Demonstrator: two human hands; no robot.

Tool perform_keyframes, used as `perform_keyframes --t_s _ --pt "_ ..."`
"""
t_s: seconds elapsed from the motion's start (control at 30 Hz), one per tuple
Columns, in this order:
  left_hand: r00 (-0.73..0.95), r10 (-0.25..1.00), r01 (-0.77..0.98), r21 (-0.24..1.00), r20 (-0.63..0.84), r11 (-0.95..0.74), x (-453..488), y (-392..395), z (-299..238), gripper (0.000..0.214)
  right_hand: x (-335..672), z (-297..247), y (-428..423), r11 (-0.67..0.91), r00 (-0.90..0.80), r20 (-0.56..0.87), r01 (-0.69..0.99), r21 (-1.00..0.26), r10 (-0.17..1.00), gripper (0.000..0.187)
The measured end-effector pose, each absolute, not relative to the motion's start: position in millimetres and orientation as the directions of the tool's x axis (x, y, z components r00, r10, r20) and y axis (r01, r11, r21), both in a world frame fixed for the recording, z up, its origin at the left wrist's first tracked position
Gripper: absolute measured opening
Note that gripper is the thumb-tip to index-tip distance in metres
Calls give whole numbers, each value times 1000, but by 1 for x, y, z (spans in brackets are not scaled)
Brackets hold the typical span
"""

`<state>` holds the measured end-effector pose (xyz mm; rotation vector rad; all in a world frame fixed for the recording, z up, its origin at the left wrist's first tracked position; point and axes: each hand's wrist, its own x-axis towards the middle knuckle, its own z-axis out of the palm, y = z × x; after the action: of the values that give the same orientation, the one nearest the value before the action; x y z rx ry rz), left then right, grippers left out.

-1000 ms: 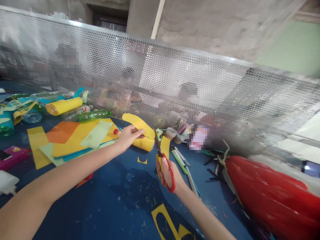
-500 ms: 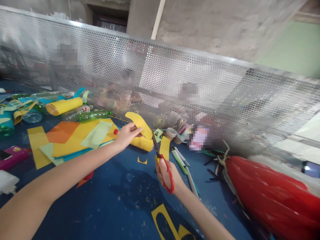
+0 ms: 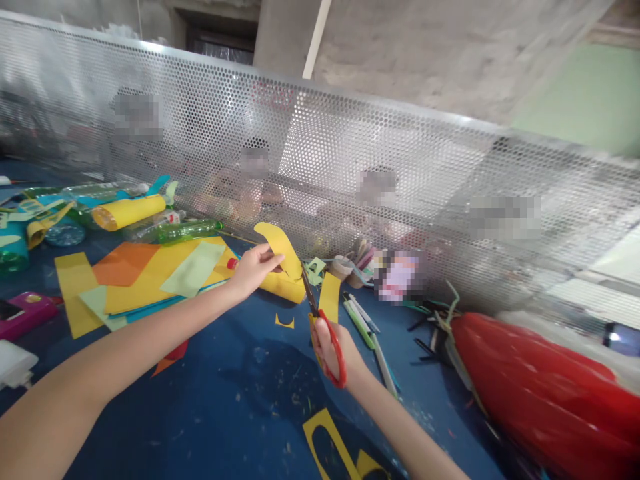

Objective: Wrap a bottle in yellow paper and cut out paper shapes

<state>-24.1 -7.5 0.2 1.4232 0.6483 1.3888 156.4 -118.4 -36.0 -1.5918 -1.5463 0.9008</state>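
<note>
A curved piece of yellow paper (image 3: 286, 248) is pinched between the thumb and fingers of my left hand (image 3: 260, 268). My right hand (image 3: 334, 343) is wrapped round the handles of red-handled scissors (image 3: 339, 363). Their blades meet the right edge of the yellow piece; whether they are parted I cannot tell. Just below the paper lies a yellow-wrapped bottle (image 3: 283, 287) with a red cap, partly hidden by my left hand. A small yellow scrap (image 3: 285, 321) rests on the blue table (image 3: 215, 407) beneath.
Coloured paper sheets (image 3: 133, 267) and bottles (image 3: 187, 231) lie at the left. Pens (image 3: 359, 319) and a phone (image 3: 399, 276) sit right of the scissors. A red plastic bag (image 3: 540, 380) fills the right side. Behind a perforated metal screen (image 3: 320, 153) are several people.
The scissors and my right hand have shifted very slightly left. The yellow paper piece has tilted a little to the right and down at its top end. My left hand stays nearly still.
</note>
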Motion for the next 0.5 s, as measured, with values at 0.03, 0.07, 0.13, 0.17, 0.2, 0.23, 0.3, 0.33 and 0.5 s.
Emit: perform_keyframes --t_s 0.03,0.07,0.13,0.17,0.2,0.23,0.3,0.33,0.5 --pt "196 890 -254 898 411 -359 -24 -7 0 22 157 -36 -118 -12 32 4 489 -872 999 52" --pt "196 889 -247 898 414 -364 -25 -6 -1 23 157 -37 -118 -16 34 0 487 -873 999 52" --pt "201 884 -232 897 421 -375 -25 -5 -3 23 157 -37 -118 -31 42 -13 481 -876 999 51" --pt "201 882 -224 897 426 -382 -25 -4 -4 22 156 -37 -118 -41 50 -20 476 -878 999 51" --pt "199 881 -215 896 430 -389 -25 -2 -6 21 155 -37 -118 -51 57 -27 471 -881 998 52" --pt "196 880 -205 896 433 -395 -25 -1 -8 20 155 -36 -119 -59 61 -34 464 -884 998 52" --pt "183 882 -184 896 435 -404 -26 1 -10 18 152 -35 -119 -77 66 -53 445 -892 996 54" --pt "175 883 -174 896 436 -408 -27 2 -11 18 151 -34 -119 -92 71 -68 433 -897 995 55" --pt "143 884 -163 891 445 -423 -28 5 -12 17 152 -33 -117 -171 100 -145 349 -921 984 57"
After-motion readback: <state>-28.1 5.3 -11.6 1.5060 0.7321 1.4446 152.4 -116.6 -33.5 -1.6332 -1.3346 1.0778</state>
